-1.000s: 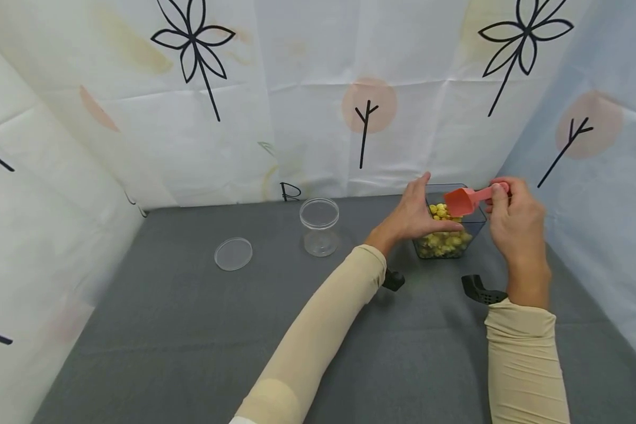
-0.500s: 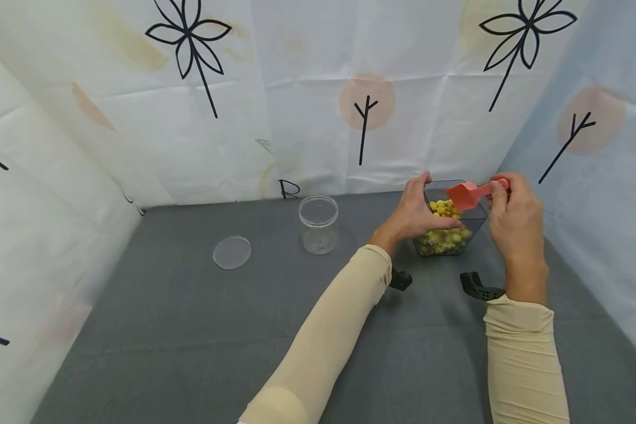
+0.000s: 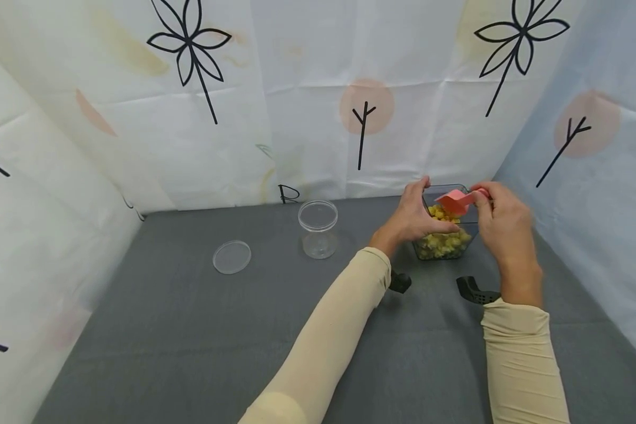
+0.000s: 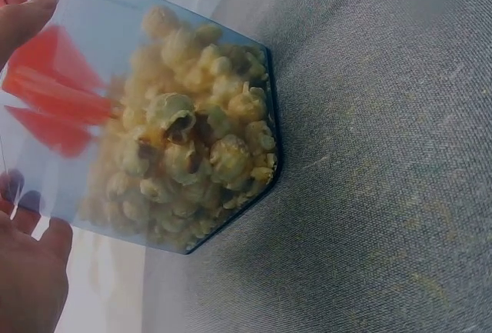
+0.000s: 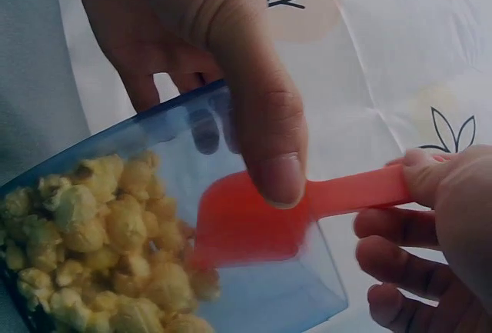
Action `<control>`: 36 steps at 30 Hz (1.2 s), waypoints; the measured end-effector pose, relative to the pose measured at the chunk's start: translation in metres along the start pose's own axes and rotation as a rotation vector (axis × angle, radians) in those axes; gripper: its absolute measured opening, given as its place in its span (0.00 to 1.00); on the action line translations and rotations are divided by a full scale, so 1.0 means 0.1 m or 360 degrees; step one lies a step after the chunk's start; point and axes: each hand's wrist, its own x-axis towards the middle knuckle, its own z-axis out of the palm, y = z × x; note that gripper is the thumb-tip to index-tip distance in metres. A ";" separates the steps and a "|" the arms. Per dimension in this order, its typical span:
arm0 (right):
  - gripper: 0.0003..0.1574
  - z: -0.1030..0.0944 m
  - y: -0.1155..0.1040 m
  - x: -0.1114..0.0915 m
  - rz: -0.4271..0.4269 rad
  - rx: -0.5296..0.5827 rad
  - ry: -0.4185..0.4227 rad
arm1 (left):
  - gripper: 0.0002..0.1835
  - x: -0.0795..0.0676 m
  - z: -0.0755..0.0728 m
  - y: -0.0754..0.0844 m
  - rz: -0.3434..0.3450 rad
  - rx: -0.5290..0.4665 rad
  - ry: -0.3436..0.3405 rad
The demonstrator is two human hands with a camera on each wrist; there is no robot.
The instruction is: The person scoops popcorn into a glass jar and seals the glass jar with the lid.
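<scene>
Right of centre, the right hand, pinching a red scoop, has lowered it into the popcorn tub; the left hand grips the rim, so scooping looks underway.

clear jar, loose lid, grey tablecloth

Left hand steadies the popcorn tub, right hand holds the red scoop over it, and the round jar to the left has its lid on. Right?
Not quite: the round jar is open, and its lid lies flat on the grey cloth beside it, as the head view shows. The rest holds: the left hand steadies the popcorn tub and the right hand holds the red scoop over it.
</scene>
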 end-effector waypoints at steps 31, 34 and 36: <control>0.32 0.03 0.13 0.04 0.0390 0.0080 -0.0239 | 0.63 0.02 0.02 -0.04 0.0008 -0.0061 -0.0002; 0.33 0.04 0.14 0.05 0.0400 0.0056 -0.0287 | 0.63 0.03 0.03 -0.05 0.0011 -0.0069 0.0004; 0.33 0.04 0.14 0.05 0.0424 0.0067 -0.0296 | 0.63 0.03 0.03 -0.06 0.0014 -0.0071 0.0012</control>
